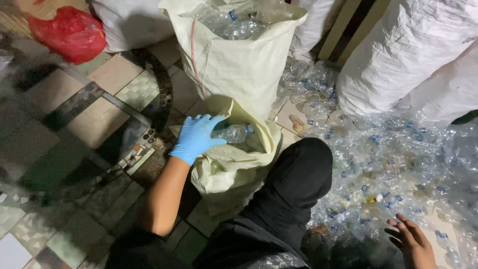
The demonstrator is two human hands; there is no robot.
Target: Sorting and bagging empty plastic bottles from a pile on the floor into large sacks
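My left hand (197,137), in a blue glove, grips a clear plastic bottle with a blue cap (234,133) at the mouth of a low pale yellow sack (234,164). The bottle lies across the sack's opening. My right hand (412,242) is bare, its fingers spread, hovering over the heap of crushed clear bottles (398,164) at the lower right; it holds nothing. My knee in black trousers (298,174) is between the two hands.
A taller pale sack (239,65) full of clear bottles stands behind the low one. Big white sacks (418,55) rise at the right and back. A red plastic bag (69,32) lies at the upper left on a tiled floor (99,119).
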